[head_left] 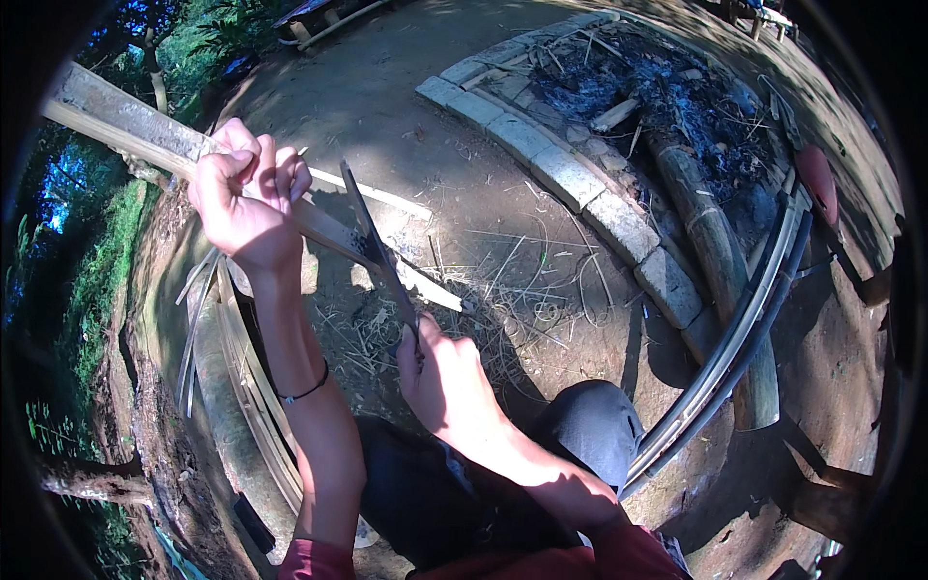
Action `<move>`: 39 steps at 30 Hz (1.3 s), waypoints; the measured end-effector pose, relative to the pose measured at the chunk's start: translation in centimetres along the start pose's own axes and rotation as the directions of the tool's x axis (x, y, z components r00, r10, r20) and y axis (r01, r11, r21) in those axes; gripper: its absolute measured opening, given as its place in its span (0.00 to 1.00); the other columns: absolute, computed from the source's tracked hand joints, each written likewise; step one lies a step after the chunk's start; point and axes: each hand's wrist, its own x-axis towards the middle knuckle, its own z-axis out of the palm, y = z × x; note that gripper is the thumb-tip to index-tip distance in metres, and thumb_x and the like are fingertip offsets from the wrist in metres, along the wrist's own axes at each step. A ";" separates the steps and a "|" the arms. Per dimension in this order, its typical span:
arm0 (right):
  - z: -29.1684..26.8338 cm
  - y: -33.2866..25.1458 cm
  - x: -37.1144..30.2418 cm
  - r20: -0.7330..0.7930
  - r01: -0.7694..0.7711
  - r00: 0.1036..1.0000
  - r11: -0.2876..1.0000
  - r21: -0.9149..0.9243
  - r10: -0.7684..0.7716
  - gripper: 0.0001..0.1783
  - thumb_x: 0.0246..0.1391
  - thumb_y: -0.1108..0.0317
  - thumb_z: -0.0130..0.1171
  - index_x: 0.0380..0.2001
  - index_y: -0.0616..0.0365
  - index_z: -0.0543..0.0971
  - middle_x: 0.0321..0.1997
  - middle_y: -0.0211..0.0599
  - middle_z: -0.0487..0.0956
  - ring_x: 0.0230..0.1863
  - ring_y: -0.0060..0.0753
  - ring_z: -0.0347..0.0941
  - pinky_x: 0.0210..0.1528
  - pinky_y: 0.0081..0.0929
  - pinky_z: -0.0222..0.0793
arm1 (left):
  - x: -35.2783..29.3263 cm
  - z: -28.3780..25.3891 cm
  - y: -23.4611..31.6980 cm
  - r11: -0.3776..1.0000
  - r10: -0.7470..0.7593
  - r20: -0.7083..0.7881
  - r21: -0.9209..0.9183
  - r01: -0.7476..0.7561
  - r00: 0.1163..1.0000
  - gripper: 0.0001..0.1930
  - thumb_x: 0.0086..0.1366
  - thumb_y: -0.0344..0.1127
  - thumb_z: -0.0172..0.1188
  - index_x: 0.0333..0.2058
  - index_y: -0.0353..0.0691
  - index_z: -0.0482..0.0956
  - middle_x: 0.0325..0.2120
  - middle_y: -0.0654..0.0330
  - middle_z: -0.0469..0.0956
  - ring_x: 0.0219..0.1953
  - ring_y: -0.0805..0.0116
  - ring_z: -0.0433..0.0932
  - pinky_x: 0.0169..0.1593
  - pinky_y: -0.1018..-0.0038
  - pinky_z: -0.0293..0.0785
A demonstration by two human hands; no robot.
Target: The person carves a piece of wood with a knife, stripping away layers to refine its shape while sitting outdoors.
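Note:
My left hand (249,208) is closed round a long split piece of bamboo (126,118), which slants from the upper left down toward the middle. In my right hand (447,382) is a long-bladed knife (380,253), its handle mostly hidden by my fingers. The blade points up and away from me and crosses the bamboo's lower part; whether it is cutting in cannot be told. A pale thin strip (382,198) shows just beyond the bamboo. Loose shavings and thin strips (522,290) litter the ground beneath both hands.
A curved stone border (570,174) rings ash and charred wood (667,97). A thick bamboo pole (706,232) lies across that border. Long split lengths (739,333) lie at my right, and more bamboo strips (251,367) at my left. A reddish object (817,184) sits far right.

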 end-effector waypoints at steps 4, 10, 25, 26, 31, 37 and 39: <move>0.5 3.3 -0.5 0.064 -0.196 0.976 0.964 -0.180 0.210 0.09 0.58 0.74 0.52 0.35 0.73 0.73 0.15 0.57 0.75 0.22 0.58 0.78 0.23 0.45 0.74 | -0.5 1.3 -0.6 0.998 0.064 -0.036 0.030 -0.063 0.997 0.06 0.56 0.35 0.44 0.23 0.45 0.57 0.13 0.69 0.48 0.15 0.76 0.48 0.23 0.77 0.48; -0.2 4.9 0.5 0.026 -0.087 0.996 0.995 -0.042 0.088 0.07 0.57 0.74 0.54 0.28 0.70 0.73 0.15 0.57 0.73 0.19 0.56 0.76 0.19 0.40 0.69 | 0.1 0.3 -0.4 0.998 0.048 0.012 -0.034 -0.047 0.999 0.06 0.57 0.31 0.41 0.22 0.42 0.57 0.13 0.68 0.46 0.14 0.76 0.45 0.21 0.76 0.51; -0.3 3.4 2.0 0.000 -0.057 0.998 0.996 0.070 0.057 0.10 0.61 0.72 0.52 0.35 0.73 0.73 0.12 0.52 0.72 0.15 0.50 0.76 0.15 0.37 0.67 | 1.5 1.3 -2.0 0.996 0.062 0.070 -0.072 -0.057 0.996 0.07 0.52 0.32 0.42 0.19 0.44 0.54 0.09 0.66 0.50 0.11 0.76 0.46 0.20 0.78 0.47; -0.2 3.1 2.0 -0.026 -0.048 0.998 0.998 0.044 0.050 0.09 0.60 0.73 0.53 0.35 0.72 0.73 0.11 0.50 0.72 0.14 0.46 0.76 0.13 0.34 0.65 | 1.3 1.8 -2.1 0.996 0.050 0.071 -0.081 -0.044 0.996 0.07 0.51 0.32 0.42 0.19 0.44 0.55 0.09 0.66 0.50 0.11 0.76 0.46 0.20 0.78 0.47; 1.3 8.7 2.3 -0.014 -0.126 0.992 0.987 -0.096 0.125 0.14 0.61 0.68 0.50 0.37 0.73 0.75 0.14 0.56 0.74 0.19 0.57 0.77 0.19 0.43 0.74 | 0.9 1.2 -2.0 0.995 0.098 0.061 -0.030 -0.096 0.993 0.04 0.48 0.28 0.42 0.20 0.42 0.56 0.09 0.66 0.51 0.11 0.75 0.47 0.20 0.77 0.49; 0.7 3.9 2.1 0.012 -0.042 0.999 0.999 -0.022 0.042 0.09 0.59 0.72 0.53 0.31 0.71 0.74 0.12 0.55 0.73 0.15 0.54 0.75 0.15 0.39 0.69 | 1.4 -1.0 -1.9 0.984 0.078 0.136 -0.171 -0.054 0.988 0.03 0.48 0.27 0.42 0.22 0.40 0.58 0.11 0.65 0.51 0.12 0.75 0.46 0.21 0.76 0.50; 1.8 4.6 1.6 -0.020 -0.063 0.998 0.984 -0.167 0.061 0.10 0.59 0.72 0.53 0.33 0.71 0.74 0.13 0.55 0.74 0.17 0.54 0.76 0.17 0.41 0.71 | 0.8 -0.6 -2.3 0.986 0.085 0.132 -0.151 -0.065 0.988 0.04 0.47 0.26 0.41 0.24 0.40 0.57 0.13 0.65 0.50 0.14 0.75 0.47 0.22 0.76 0.51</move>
